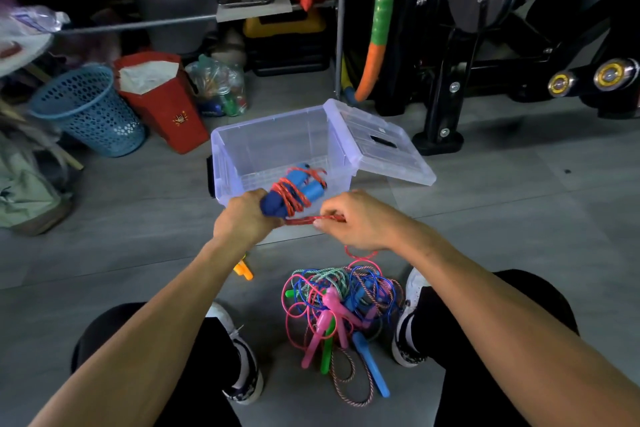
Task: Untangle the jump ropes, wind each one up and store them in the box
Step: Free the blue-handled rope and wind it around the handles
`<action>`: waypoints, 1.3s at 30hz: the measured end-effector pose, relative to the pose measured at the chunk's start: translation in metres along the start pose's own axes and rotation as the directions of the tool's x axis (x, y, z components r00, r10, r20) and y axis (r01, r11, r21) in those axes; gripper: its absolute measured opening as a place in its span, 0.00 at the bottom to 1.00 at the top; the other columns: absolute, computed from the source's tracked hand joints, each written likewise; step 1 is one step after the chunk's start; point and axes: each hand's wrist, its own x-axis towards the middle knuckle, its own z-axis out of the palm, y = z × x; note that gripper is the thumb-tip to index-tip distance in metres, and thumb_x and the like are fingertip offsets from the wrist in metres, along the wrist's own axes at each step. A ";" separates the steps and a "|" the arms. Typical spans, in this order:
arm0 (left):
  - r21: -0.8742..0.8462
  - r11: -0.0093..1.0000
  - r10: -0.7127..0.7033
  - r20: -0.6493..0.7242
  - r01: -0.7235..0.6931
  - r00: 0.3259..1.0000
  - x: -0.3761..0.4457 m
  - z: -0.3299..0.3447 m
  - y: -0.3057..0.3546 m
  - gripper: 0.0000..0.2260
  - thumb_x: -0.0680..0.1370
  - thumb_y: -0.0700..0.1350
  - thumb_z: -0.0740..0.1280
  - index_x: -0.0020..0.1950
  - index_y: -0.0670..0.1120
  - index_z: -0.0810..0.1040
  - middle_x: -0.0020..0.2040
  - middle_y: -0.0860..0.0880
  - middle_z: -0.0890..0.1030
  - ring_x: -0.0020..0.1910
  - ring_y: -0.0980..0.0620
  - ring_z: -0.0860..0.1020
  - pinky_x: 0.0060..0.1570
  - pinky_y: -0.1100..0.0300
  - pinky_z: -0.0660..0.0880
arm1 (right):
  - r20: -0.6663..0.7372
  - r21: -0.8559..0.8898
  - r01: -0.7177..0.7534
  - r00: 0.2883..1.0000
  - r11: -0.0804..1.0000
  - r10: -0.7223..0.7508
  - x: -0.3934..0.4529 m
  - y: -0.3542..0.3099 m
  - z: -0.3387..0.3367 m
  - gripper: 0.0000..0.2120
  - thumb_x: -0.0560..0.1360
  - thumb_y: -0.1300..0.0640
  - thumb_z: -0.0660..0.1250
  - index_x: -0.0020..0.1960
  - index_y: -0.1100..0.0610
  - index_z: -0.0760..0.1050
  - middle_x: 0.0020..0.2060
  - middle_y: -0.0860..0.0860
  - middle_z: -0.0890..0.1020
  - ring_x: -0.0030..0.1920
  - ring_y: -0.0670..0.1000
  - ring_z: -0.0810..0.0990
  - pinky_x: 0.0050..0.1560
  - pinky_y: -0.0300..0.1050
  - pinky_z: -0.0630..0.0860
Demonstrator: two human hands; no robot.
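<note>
Left hand (244,218) grips wound rope (294,196); right hand (353,222) pinches its end.

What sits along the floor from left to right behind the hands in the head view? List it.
Blue basket → red bag → clear plastic bag of items → clear box → its open lid → black machine base.

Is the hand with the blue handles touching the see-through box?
Cannot tell. In the head view the left hand, gripping the blue-handled rope, overlaps the clear box's near rim, so no contact or gap shows.
</note>
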 end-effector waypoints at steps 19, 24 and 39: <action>-0.856 0.504 0.294 0.296 0.115 0.909 -0.012 -0.032 0.020 0.14 0.69 0.46 0.77 0.52 0.46 0.81 0.52 0.40 0.82 0.48 0.46 0.81 0.35 0.61 0.77 | 0.087 0.354 -0.201 0.979 0.913 0.182 0.003 0.036 -0.022 0.10 0.79 0.50 0.64 0.45 0.52 0.83 0.24 0.42 0.72 0.27 0.41 0.68 0.33 0.36 0.67; -0.787 0.588 -0.057 0.191 0.187 0.980 -0.004 -0.021 0.028 0.10 0.76 0.40 0.71 0.56 0.39 0.79 0.47 0.41 0.79 0.40 0.48 0.77 0.28 0.64 0.76 | 0.112 0.100 -0.158 0.983 0.982 0.147 -0.002 0.014 -0.015 0.14 0.81 0.49 0.60 0.46 0.54 0.80 0.30 0.43 0.75 0.33 0.42 0.74 0.34 0.35 0.66; 0.286 0.893 0.219 0.394 -0.346 0.893 -0.016 0.006 0.012 0.08 0.67 0.45 0.69 0.45 0.55 0.79 0.39 0.57 0.77 0.45 0.49 0.79 0.41 0.59 0.74 | -0.349 0.347 -0.084 0.913 0.934 0.211 -0.016 0.040 -0.049 0.12 0.78 0.54 0.68 0.37 0.58 0.78 0.28 0.52 0.78 0.28 0.44 0.71 0.34 0.41 0.70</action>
